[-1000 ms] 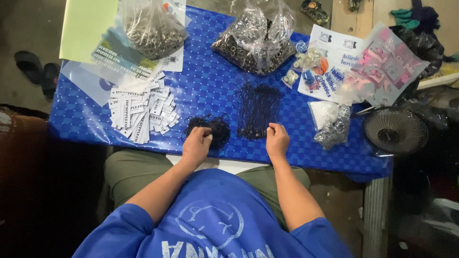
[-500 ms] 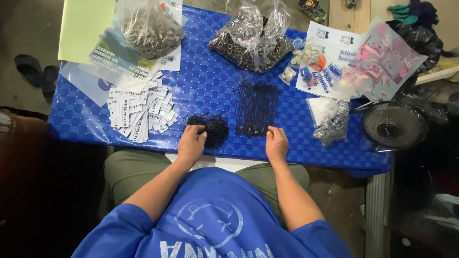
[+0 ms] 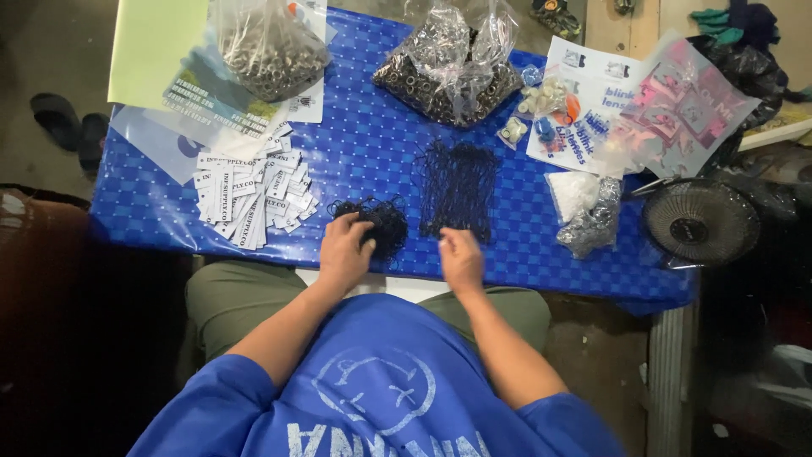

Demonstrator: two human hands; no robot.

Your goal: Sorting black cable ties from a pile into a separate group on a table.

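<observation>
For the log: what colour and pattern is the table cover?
Blue checked table cover, head view.

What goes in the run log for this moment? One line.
left hand: on tangled black cords | right hand: by laid-out black cords | blue table

I see open blue tablecloth (image 3: 364, 148) across the frame's middle, a clear lane between the white label pile (image 3: 249, 199) at left and the laid-out black strings (image 3: 459, 188). The upper edge is blocked by two bags of metal rings (image 3: 444, 68). Right of centre, packets (image 3: 584, 207) and a small fan (image 3: 700, 222) crowd the way.
</observation>
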